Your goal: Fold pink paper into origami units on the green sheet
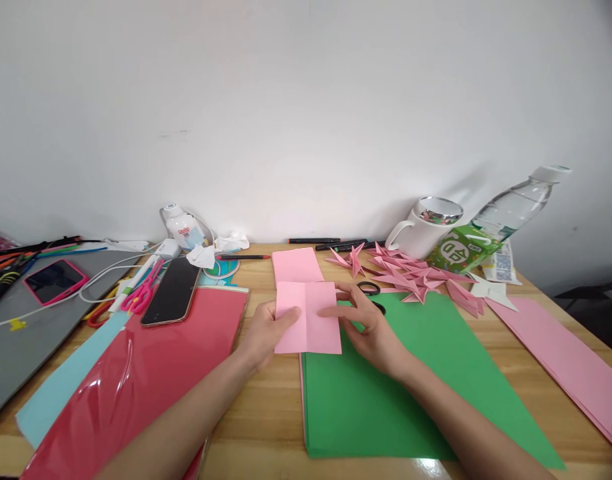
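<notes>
A square of pink paper [307, 333] with a vertical crease down its middle is held up between both hands. My left hand [267, 330] pinches its left edge, thumb on the front face. On the right side, my right hand [369, 327] grips the sheet with thumb or finger over the front and other fingers behind it. Just beyond lies a stack of pink paper squares [297, 265]. Below and to the right is a pile of green paper [411, 393]. Black-handled scissors [370, 289] lie partly hidden behind my right hand.
Folded pink paper stars [411, 270] are heaped at the back right, before a white mug [426, 227], a green packet [459, 250] and a leaning bottle [516, 200]. Pink strips [566, 353] lie far right. Left are red paper [151, 373], a phone [172, 293] and pink scissors [143, 290].
</notes>
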{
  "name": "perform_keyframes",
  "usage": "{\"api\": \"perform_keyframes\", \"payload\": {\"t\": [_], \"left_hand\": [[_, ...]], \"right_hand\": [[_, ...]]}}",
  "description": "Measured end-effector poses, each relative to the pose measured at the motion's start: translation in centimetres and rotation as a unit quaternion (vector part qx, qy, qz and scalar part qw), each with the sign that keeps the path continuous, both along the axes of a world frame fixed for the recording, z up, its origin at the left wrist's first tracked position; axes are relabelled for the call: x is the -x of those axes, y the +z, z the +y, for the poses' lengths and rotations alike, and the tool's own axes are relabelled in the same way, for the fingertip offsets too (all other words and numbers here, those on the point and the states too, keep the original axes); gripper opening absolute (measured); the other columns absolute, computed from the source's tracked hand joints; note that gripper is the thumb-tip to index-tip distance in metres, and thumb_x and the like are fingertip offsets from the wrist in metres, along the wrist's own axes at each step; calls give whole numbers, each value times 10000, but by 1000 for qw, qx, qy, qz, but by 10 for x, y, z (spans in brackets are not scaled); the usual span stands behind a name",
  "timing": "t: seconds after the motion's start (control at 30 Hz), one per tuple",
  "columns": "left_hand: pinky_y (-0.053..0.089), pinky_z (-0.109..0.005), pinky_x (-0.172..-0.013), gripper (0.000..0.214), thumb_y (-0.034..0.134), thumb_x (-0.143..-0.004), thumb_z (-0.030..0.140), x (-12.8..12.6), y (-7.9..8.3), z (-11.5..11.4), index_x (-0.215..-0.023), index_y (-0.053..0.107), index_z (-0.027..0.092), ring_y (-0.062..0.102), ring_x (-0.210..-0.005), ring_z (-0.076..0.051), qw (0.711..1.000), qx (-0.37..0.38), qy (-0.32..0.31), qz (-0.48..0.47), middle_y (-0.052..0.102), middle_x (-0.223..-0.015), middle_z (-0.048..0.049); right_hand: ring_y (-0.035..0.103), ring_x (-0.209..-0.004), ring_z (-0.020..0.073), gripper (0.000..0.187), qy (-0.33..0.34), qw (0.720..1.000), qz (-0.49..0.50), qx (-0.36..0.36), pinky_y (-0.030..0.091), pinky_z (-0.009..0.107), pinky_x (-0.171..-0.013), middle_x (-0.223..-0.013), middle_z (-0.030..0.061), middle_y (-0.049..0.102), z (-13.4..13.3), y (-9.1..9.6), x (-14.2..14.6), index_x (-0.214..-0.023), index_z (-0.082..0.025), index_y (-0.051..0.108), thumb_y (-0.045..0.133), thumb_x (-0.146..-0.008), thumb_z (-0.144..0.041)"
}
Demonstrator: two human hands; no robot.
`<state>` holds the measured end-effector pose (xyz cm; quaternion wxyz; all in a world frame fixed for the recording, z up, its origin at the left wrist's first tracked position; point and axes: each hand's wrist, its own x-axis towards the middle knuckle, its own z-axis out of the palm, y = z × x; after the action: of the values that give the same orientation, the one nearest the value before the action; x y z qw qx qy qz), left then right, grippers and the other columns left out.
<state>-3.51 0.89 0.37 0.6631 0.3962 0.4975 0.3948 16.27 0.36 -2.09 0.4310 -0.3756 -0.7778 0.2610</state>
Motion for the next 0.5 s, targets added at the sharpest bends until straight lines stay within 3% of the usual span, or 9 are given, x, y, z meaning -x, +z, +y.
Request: {"api": "perform_keyframes", "payload": {"t": [0.1, 0.17, 0.27, 0.33, 0.5], "left_hand": [[491, -312, -628, 403, 709, -662, 400, 3, -3, 1, -926, 662, 99, 637, -751, -220, 996, -40, -37, 72, 703, -845, -98], [494, -323, -673, 367, 675, -703, 356, 4, -7, 2, -976, 653, 112, 638, -811, -234, 984, -97, -67, 132, 698, -898, -90], [488, -317, -767, 347, 638, -733, 268, 3, -13, 4, -1057, 622, 144, 620, -934, -233, 962, -186, -89, 176, 678, -1003, -72], [487, -312, -804, 445, 623, -735, 221, 2, -18, 4, -1170, 551, 163, 612, -976, -219, 961, -207, -86, 163, 662, -1061, -71], [483, -325, -848, 699, 619, -742, 182, -1, -22, 0, -1378, 332, 218, 591, -1009, -207, 937, -257, -73, 225, 593, -1202, -88]], "right_hand": [[353, -1249, 289, 258, -3, 992, -101, -80, 409, 482, -953, -1443, 19, 263, -1, 2, -3, -949, -300, 692, 561, -818, -121], [306, -1257, 322, 221, -4, 976, -181, -117, 378, 514, -957, -1464, 7, 250, -2, 7, -5, -911, -297, 702, 630, -779, -135], [398, -1144, 298, 168, 20, 952, -269, -145, 407, 481, -874, -1334, 35, 458, -7, 17, -7, -887, -270, 689, 603, -809, -148], [481, -1034, 247, 184, 59, 938, -302, -160, 429, 417, -811, -1172, 60, 584, -11, 23, -6, -927, -230, 665, 534, -852, -125], [548, -859, 176, 205, 130, 925, -323, -154, 445, 319, -719, -1014, 83, 636, -19, 28, -10, -927, -160, 629, 428, -915, -123]]}}
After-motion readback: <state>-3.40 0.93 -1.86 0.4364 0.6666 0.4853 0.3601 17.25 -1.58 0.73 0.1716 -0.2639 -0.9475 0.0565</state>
